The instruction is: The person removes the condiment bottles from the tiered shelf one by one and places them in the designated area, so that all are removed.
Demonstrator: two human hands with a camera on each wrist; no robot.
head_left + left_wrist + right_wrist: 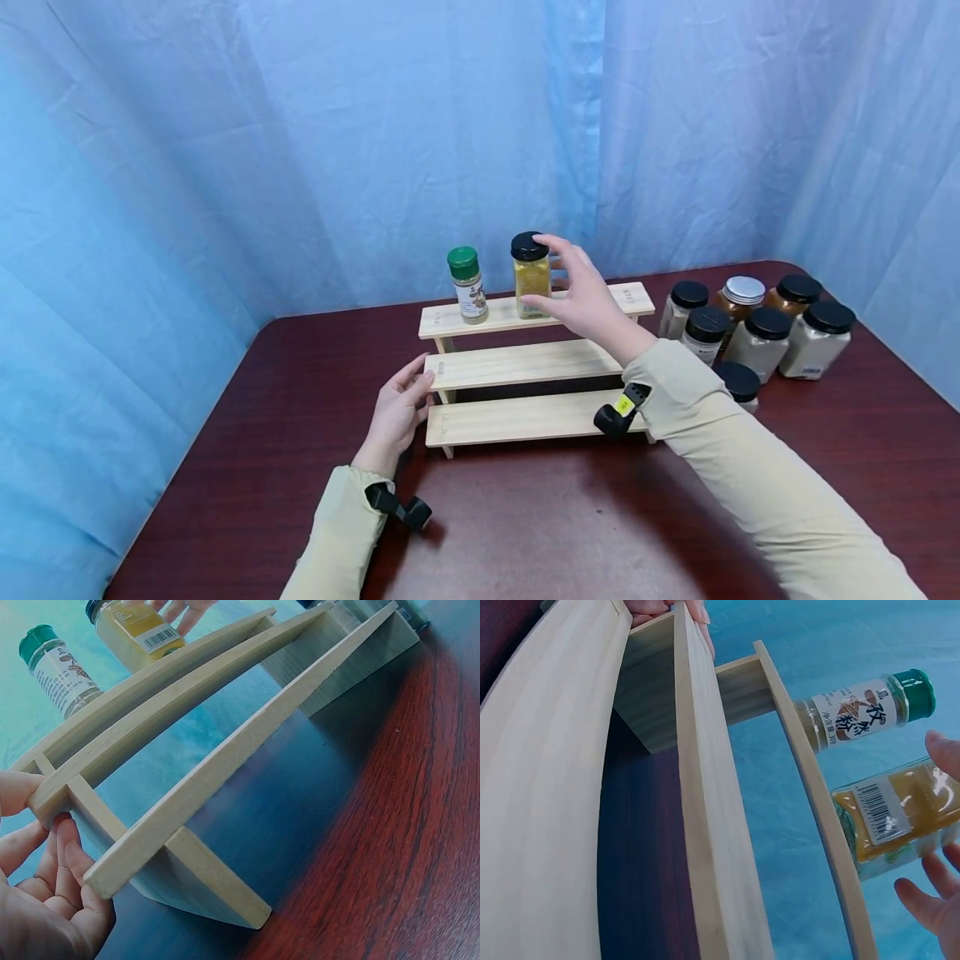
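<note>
My left hand (396, 410) grips the left end of the middle board of a three-tier wooden rack (517, 363), thumb on top and fingers below. Up at the top tier, my right hand (581, 292) holds a black-lidded spice jar (531, 279) with yellow contents. Its thumb lies across the front, with one fingertip at the lid and others along the right side. In the right wrist view this jar's barcode (883, 810) faces the camera, and its base is at the top board. To its left stands a green-capped spice bottle (469, 287), upright on the same board.
Several more jars, most black-lidded (767, 323) and one silver-lidded (744, 290), crowd the table right of the rack, near my right forearm. The dark red table (337, 358) ends at a blue curtain (420, 150) behind.
</note>
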